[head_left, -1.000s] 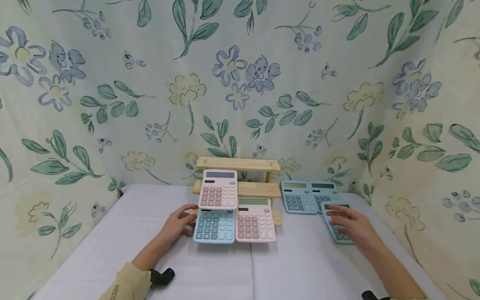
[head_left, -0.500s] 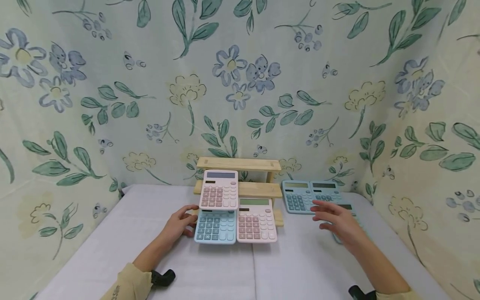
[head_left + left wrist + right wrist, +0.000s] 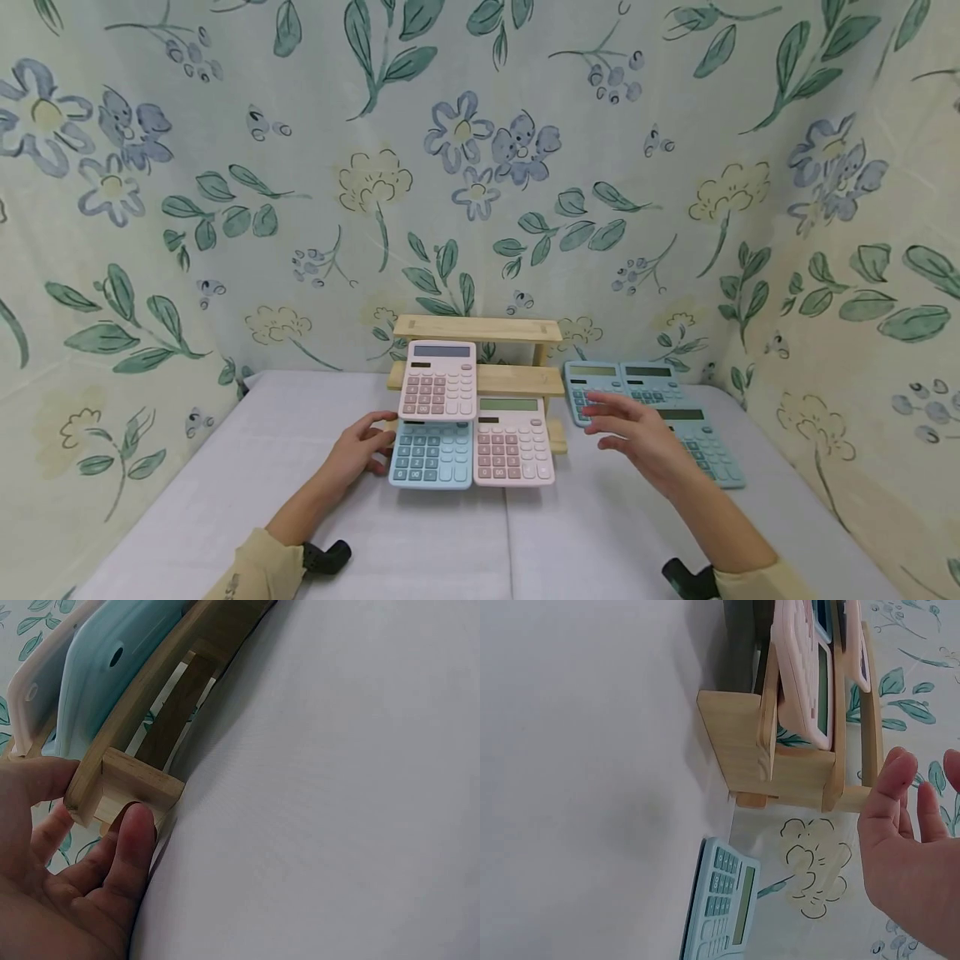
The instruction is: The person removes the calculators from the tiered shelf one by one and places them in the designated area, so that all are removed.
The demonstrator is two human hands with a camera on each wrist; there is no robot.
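My left hand point(image 3: 357, 446) grips the left end of a tiered wooden stand point(image 3: 112, 769), thumb and fingers curled round its bottom slat. Leaning on the stand are a pink calculator point(image 3: 437, 379) on the middle tier, a blue calculator point(image 3: 431, 454) at lower left, partly covered by it, and another pink calculator point(image 3: 513, 442) at lower right. My right hand point(image 3: 633, 433) is in the air right of the stand with fingers loosely spread, holding nothing. In the right wrist view it shows beside the stand's upper end.
To the right lie three blue calculators: a back-left calculator point(image 3: 592, 372), a back-right calculator point(image 3: 648, 372) and a front calculator point(image 3: 712, 454). My right hand covers parts of them. A white cloth point(image 3: 420, 550) covers the table; a floral curtain point(image 3: 480, 125) hangs behind.
My right hand has moved left, away from the front blue calculator, towards the stand. My left hand has stayed at the stand's left end.
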